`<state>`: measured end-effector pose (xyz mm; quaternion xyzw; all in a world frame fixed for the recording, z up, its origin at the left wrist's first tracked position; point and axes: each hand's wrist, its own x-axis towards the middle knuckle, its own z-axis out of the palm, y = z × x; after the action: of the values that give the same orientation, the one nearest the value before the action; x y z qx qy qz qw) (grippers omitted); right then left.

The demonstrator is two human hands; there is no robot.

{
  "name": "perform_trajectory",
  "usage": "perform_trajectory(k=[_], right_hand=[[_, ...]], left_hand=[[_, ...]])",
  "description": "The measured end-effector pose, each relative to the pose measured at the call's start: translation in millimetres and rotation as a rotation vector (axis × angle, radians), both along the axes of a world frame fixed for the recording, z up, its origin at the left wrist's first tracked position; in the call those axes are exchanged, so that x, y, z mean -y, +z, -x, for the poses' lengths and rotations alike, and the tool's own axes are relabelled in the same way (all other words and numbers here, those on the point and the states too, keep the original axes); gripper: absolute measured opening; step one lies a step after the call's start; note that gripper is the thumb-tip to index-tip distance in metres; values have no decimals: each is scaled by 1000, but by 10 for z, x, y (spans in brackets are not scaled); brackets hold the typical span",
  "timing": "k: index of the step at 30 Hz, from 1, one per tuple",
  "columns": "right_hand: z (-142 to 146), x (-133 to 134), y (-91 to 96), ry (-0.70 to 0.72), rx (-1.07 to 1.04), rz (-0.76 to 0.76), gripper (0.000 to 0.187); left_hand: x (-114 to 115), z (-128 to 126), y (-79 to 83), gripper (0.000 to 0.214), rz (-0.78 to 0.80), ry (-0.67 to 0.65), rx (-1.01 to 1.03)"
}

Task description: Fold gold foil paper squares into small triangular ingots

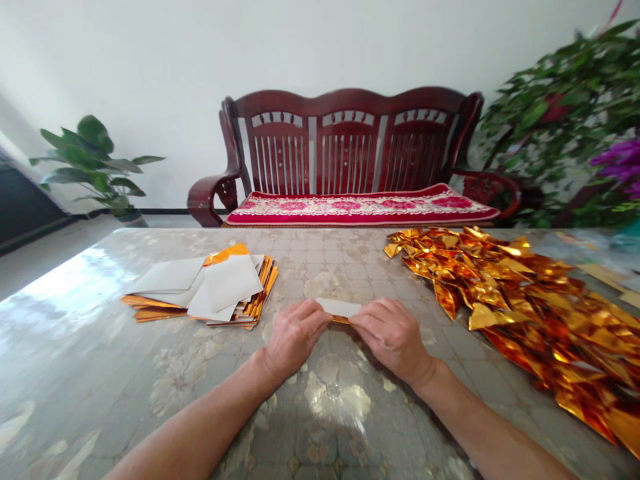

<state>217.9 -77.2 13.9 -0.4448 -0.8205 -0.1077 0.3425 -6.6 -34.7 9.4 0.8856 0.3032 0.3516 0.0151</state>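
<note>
Between my two hands, just above or on the table, is a small sheet of foil paper [340, 307], white on its upper face with a gold strip along the near edge. My left hand [299, 333] pinches its left end. At the right end, the fingers of my right hand [393, 337] are closed on the same sheet. Left of my hands lies a loose stack of foil paper sheets [230, 283], white faces up with gold edges showing. To the right spreads a large heap of folded gold foil pieces [520, 307].
The table [200, 400] has a shiny, flower-patterned cover. Behind it stands a dark red wooden bench [347, 153] with a red and white cushion [360, 208]. Leafy plants [93, 163] stand at left and right. Clear plastic [580, 245] lies at the table's far right.
</note>
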Motion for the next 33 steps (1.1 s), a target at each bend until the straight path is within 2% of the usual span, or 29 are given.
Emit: perform_trajectory(k=[3,7,11,15,20,24,28,33], right_hand=[[3,17,-14,-20,139,-5,16],[2,27,-52,10,257,28,18],[2,34,-70,60,271,75,18],[-5,55,-46,108,282,193,21],[-54,68,-13,154,263,305,25],[-100,59,-18,181,234,326,27],[-79,64,-11,187,246,310,30],[10,89,17,185,303,324,34]], left_hand=[[7,28,-17,21,-97,-6,-158],[43,56,-62,10,-91,14,-373],[126,61,-51,6,-36,52,-504],[273,39,29,2,27,93,-614],[518,-29,34,16,-55,187,-774],[662,-83,-30,26,-148,259,-816],[703,-105,-48,35,-196,299,-784],[697,-119,-45,33,-245,296,-802]])
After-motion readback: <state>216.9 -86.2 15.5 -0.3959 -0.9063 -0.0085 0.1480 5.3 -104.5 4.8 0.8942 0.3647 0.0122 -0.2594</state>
